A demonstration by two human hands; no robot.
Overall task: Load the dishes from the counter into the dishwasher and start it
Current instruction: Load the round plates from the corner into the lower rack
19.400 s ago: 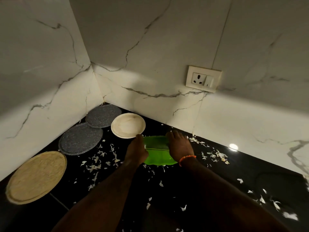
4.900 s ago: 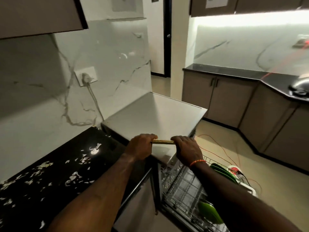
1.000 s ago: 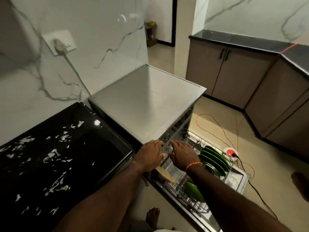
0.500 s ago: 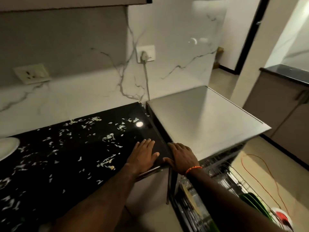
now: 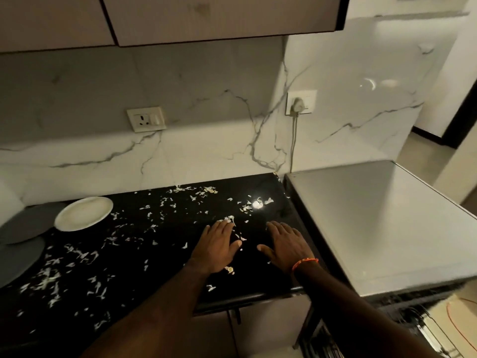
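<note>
White marble-veined wall (image 5: 206, 151) runs behind everything, with cabinet fronts (image 5: 219, 19) overhead. Below it lies the black counter (image 5: 160, 254), littered with pale scraps (image 5: 77, 257). At its right end stands the steel-topped dishwasher (image 5: 382, 223), its wire rack (image 5: 428, 332) pulled out at the lower right corner, blurred. Far left on the counter sit two grey plates (image 5: 20, 257) overlapping at the edge of view, and just beside them a cream plate (image 5: 84, 213), resting partly on the farther grey one. A plugged-in socket (image 5: 301, 102) and a free one (image 5: 146, 122) are set in the wall. Both hands are spread flat, palms down, holding nothing: the left hand (image 5: 216, 248) over the scraps, the right hand (image 5: 287, 245), with an orange wrist thread (image 5: 304, 262), near the counter's right edge.
</note>
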